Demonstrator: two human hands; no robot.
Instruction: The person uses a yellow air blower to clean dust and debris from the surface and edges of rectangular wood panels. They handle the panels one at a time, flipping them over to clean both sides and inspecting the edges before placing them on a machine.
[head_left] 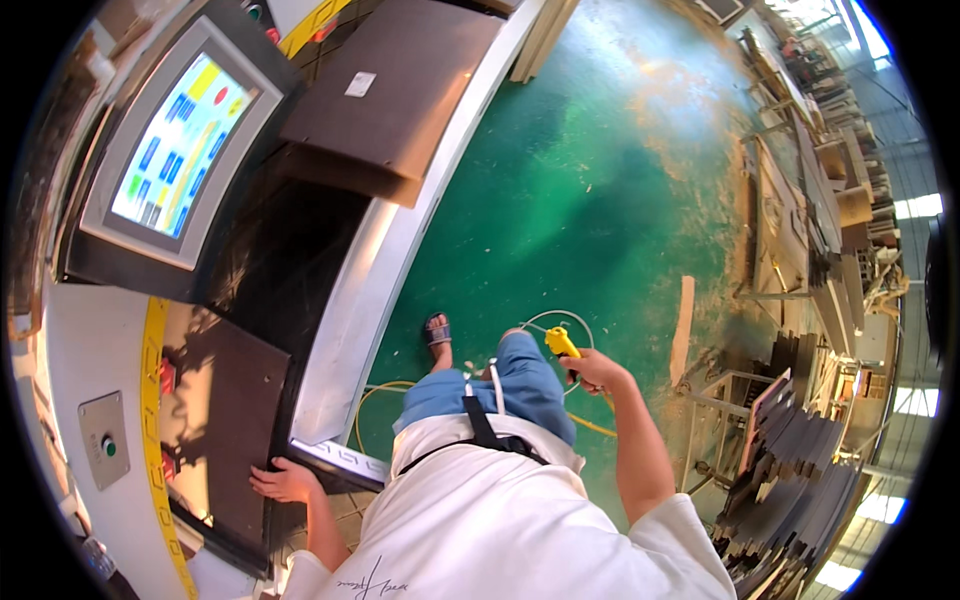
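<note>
My left hand (285, 483) rests flat on the near edge of a dark brown board (235, 420) that lies in the machine bed at the lower left. My right hand (592, 370) is out to my right side, closed around a yellow air gun (560, 342) with a pale hose (560, 318) looping from it over the green floor. A second brown board (395, 85) lies farther up on the machine table.
A control screen (180, 145) with coloured blocks stands at the upper left. The machine's white rail (385, 270) runs diagonally beside the green floor (600, 170). A cart of stacked dark panels (790, 450) stands at right; a yellow hose (375, 395) lies near my feet.
</note>
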